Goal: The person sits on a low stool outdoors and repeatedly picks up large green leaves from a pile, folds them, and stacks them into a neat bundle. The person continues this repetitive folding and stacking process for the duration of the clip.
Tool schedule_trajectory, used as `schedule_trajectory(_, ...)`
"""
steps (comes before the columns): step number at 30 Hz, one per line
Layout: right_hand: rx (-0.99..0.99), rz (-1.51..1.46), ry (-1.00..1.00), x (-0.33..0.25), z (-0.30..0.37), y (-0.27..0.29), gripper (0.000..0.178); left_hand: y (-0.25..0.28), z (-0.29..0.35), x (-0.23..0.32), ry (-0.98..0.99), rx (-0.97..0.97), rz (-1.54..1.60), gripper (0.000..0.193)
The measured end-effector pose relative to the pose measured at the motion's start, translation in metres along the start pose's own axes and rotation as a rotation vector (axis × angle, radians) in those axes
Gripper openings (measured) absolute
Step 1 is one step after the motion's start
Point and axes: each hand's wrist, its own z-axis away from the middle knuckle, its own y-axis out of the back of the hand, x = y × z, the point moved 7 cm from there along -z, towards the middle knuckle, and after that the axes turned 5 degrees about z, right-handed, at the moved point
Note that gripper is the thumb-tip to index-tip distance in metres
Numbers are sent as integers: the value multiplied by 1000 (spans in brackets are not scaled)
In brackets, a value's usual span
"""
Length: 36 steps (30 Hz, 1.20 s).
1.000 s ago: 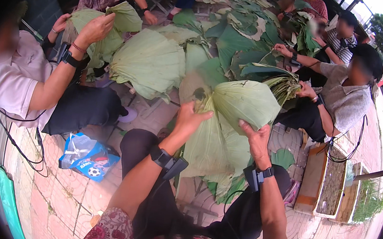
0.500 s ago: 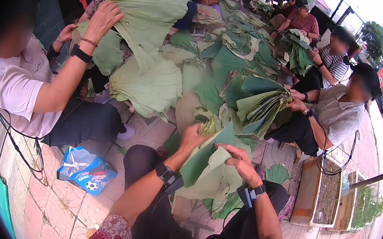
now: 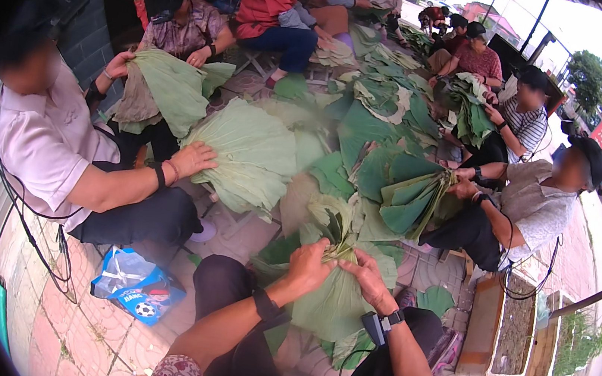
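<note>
A bundle of large dried lotus leaves (image 3: 330,308) hangs between my knees, its folds gathered to a narrow neck. My left hand (image 3: 308,270) is closed on the left side of that neck. From the right, my right hand (image 3: 369,279) pinches the same gathered part, its fingertips close to the left ones. Pale yellow-green leaf folds (image 3: 332,218) fan out just beyond my fingers. The undersides of the fingers and whatever they cover are hidden.
Spread lotus leaves (image 3: 368,132) cover the ground ahead. At left a co-worker touches a pale leaf stack (image 3: 248,155); at right another holds a leaf bundle (image 3: 413,194). A blue-and-white bag (image 3: 138,288) lies left, planter boxes (image 3: 513,330) stand right, and more people sit beyond.
Both hands have come together, gathering the lotus leaf that was spread between them into the bundle. The co-worker at left has lowered a raised leaf and now touches the pale stack.
</note>
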Motion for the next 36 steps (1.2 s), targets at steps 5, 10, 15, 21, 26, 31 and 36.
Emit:
schedule_trajectory(5,153,62,-86,8,6,20,32,16,-10,-26,-25,94,136,45)
schedule_trajectory(10,314,1088,228,2,24,54,39,33,-17,-33,112,111,115,56)
schedule_trajectory(15,-339,1406,117,48,49,24,43,38,-4,-24,-100,199,-80,50)
schedule_trajectory(21,-330,1090,297,3,55,-20,35,13,6,3,-96,-27,-86,44)
schedule_trajectory(26,-81,770,261,-43,39,-11,28,-4,7,3,-64,-103,4,42)
schedule_trajectory(31,75,729,222,-43,38,1,25,-10,2,-6,11,-171,107,43)
schedule_trajectory(36,139,756,134,-33,35,11,30,-19,2,-18,77,-210,121,41)
